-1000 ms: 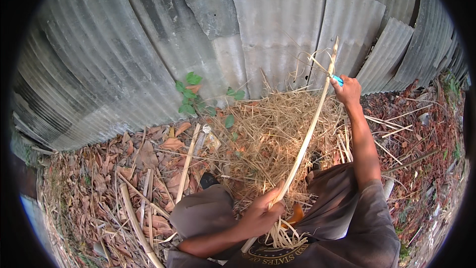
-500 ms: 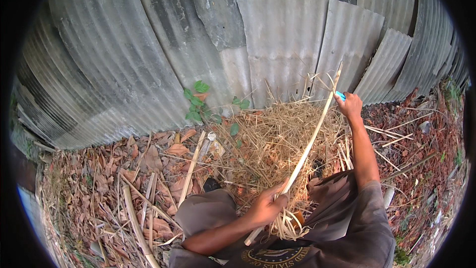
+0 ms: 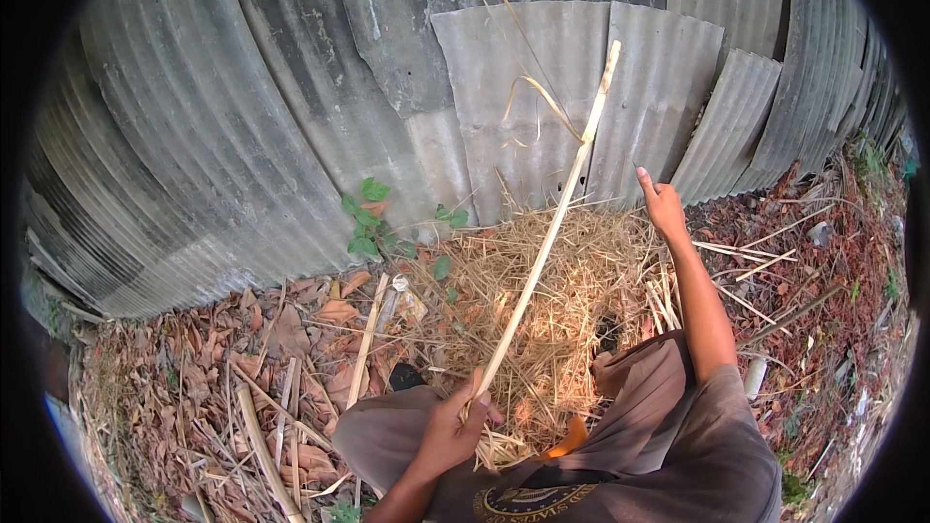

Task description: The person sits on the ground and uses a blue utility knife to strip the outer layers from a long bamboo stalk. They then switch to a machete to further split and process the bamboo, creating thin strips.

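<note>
My left hand (image 3: 449, 438) is closed around the lower end of a long pale bamboo strip (image 3: 544, 257). The strip slants up and away to the right, and thin shavings (image 3: 550, 105) curl off its upper part. To the right of the strip, apart from it, my right hand (image 3: 665, 212) is closed with the thumb pointing up. A thin dark sliver, seemingly a knife blade (image 3: 636, 167) edge-on, shows by the thumb; its handle is hidden in the fist. More curled shavings (image 3: 499, 447) lie beneath my left hand, beside an orange piece (image 3: 570, 436) of unclear kind.
A corrugated metal fence (image 3: 523, 87) stands close ahead. Before it lies a heap of straw-like shavings (image 3: 542, 320), with a green leafy plant (image 3: 366, 223) at its left. Dry leaves (image 3: 208, 368) and loose sticks (image 3: 257, 446) cover the left ground; cut strips (image 3: 741, 252) lie right.
The bamboo strip and my left hand have shifted left, and the strip's tip stands higher. My right hand has come away from the strip; the blue handle seen earlier is now hidden.
</note>
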Tool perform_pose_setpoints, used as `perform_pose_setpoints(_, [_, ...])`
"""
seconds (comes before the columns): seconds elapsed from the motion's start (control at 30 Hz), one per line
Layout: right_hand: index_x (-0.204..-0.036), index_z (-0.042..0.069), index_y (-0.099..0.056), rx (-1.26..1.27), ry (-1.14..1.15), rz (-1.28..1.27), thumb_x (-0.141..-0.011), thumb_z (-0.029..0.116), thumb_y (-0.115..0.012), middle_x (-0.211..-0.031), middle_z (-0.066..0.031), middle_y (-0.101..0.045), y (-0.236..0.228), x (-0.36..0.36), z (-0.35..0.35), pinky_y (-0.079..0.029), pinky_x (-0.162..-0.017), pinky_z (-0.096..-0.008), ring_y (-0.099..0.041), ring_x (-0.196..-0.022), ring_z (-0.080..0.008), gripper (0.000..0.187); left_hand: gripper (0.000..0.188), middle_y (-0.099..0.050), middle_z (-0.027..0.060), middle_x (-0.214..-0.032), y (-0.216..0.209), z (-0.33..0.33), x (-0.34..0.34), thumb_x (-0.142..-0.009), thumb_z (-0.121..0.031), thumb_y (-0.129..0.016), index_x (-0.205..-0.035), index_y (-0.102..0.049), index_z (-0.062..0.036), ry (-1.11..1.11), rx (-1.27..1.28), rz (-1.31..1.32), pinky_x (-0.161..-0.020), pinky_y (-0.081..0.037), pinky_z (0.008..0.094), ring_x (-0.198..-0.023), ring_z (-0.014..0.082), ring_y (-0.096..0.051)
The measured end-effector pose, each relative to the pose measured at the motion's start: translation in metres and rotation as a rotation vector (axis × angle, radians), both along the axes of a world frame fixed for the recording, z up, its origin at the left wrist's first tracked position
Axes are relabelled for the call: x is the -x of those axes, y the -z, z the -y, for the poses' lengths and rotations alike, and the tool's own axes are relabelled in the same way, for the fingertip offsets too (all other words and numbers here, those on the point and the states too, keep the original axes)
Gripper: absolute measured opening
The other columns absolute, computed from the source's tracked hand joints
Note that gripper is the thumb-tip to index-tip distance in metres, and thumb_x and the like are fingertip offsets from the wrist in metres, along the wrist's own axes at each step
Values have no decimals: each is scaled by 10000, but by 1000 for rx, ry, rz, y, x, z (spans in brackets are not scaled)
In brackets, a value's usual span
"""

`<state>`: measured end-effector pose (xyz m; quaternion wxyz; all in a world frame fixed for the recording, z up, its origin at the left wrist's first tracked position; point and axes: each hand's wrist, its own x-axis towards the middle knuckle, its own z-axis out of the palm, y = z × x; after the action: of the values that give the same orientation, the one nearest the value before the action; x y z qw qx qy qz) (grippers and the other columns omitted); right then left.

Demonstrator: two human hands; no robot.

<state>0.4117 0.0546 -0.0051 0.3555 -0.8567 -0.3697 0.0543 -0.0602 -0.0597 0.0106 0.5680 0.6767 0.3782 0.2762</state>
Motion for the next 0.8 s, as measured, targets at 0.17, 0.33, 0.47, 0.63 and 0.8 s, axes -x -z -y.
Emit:
perform_pose_setpoints(0.17, [-658,-18,-598,-174,-348,-4,-859,658,-451,-547,-188,-534,-35,90,-4,-445,-609,-436,-580,-596,-344,721,414,-669,83,-729,-4,-20,-9,-925,-138,-501,-1306,-461,18,-237,-268,-167,-586,-492,290,-629,156,-649])
perform_pose_setpoints(0.33, [-674,9,-613,-151,-599,81,-848,637,-490,-494,-144,-500,-49,155,24,-430,-534,-429,-547,-503,-322,663,450,-630,90,-718,-15,-55,-35,-934,-176,-521,-1316,-446,48,-327,-350,-134,-578,-473,271,-609,114,-589])
perform_pose_setpoints(0.47, [-669,36,-613,-143,-754,160,-819,647,-522,-507,-149,-525,-43,174,29,-444,-536,-449,-576,-520,-337,635,493,-573,39,-712,-7,-64,-51,-947,-226,-540,-1339,-428,50,-323,-205,109,-581,-447,235,-633,69,-531])
perform_pose_setpoints(0.63, [-596,88,-591,-321,-813,443,-731,675,-609,-413,-71,-480,-33,187,31,-435,-409,-382,-548,-388,-281,603,423,-540,4,-676,3,-50,-59,-966,-177,-511,-1327,-453,36,-292,-30,226,-578,-432,213,-616,61,-516])
perform_pose_setpoints(0.8, [-559,84,-559,-299,-814,542,-690,742,-588,-424,-83,-486,-30,185,27,-436,-420,-389,-555,-408,-288,671,364,-524,-1,-662,-1,-43,-65,-968,-146,-505,-1300,-498,3,-189,169,278,-555,-412,212,-605,55,-505])
